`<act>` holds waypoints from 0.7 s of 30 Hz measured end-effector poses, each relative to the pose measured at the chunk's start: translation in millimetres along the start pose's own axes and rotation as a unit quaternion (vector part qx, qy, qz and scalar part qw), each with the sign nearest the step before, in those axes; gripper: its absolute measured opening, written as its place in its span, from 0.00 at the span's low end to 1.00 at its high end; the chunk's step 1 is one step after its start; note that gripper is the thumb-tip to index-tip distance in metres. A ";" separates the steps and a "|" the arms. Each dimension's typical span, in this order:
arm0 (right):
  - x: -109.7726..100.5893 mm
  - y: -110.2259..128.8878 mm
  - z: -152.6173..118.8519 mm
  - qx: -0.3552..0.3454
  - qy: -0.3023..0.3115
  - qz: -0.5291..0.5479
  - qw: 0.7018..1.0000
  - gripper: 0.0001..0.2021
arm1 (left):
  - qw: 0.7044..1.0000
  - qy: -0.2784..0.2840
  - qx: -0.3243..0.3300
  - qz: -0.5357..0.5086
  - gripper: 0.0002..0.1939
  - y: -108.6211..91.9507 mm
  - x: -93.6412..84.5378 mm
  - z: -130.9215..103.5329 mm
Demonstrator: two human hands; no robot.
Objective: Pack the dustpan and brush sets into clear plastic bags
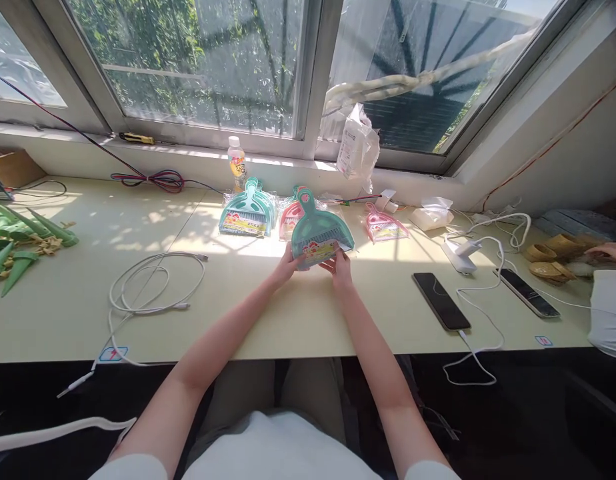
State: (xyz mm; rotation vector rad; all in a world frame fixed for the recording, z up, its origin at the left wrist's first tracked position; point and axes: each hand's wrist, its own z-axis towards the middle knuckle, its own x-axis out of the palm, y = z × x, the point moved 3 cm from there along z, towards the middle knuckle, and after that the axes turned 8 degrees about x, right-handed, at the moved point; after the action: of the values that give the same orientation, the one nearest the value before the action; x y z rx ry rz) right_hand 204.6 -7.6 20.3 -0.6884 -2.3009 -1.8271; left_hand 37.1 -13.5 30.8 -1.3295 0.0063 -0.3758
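Teal, fan-shaped plastic dustpan (312, 221) tilts between your left hand (287, 264) and right hand (342, 268), both pinching its lower edge, apparently to angle its label (318, 251) toward you.

1 head-worn view, looking forward and down across table (298, 313) toward window (198, 67).

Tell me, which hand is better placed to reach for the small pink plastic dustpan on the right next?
Probably the right hand: it holds the right side of the teal plastic dustpan, closer to the pink dustpan, while the left hand holds the left side. It would have to let go first.
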 end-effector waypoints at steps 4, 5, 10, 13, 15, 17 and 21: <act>2.8 -0.8 -0.2 0.004 0.004 -0.027 1.000 0.14 | 1.000 0.003 -0.006 0.003 0.37 3.5 -0.1 -1.4; 3.0 -1.4 0.2 0.008 -0.003 -0.031 0.999 0.14 | 1.000 0.000 -0.004 0.001 0.37 5.5 -0.2 -1.3; 3.0 -3.4 2.3 0.006 -0.010 -0.033 0.999 0.14 | 0.999 -0.023 0.022 -0.023 0.34 8.6 0.1 0.3; 0.8 -6.2 3.1 0.000 -0.021 -0.008 1.000 0.15 | 0.999 -0.027 0.003 -0.024 0.33 7.2 1.8 0.5; -1.1 -9.5 3.5 0.002 -0.038 0.010 0.999 0.15 | 0.999 -0.019 -0.014 -0.023 0.33 7.7 3.2 0.3; -2.2 -13.0 3.7 0.004 -0.050 0.015 0.999 0.15 | 0.999 -0.010 -0.017 -0.027 0.34 9.6 3.8 0.3; -0.6 -14.2 3.4 0.002 -0.035 0.001 0.999 0.15 | 0.999 -0.021 -0.005 -0.039 0.33 15.6 0.7 1.5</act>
State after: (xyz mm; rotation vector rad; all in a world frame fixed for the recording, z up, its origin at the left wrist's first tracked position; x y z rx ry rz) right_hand 199.8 -7.0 6.5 -0.7649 -2.3459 -1.8243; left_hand 42.2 -9.4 16.5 -1.3503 -0.0788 -0.4158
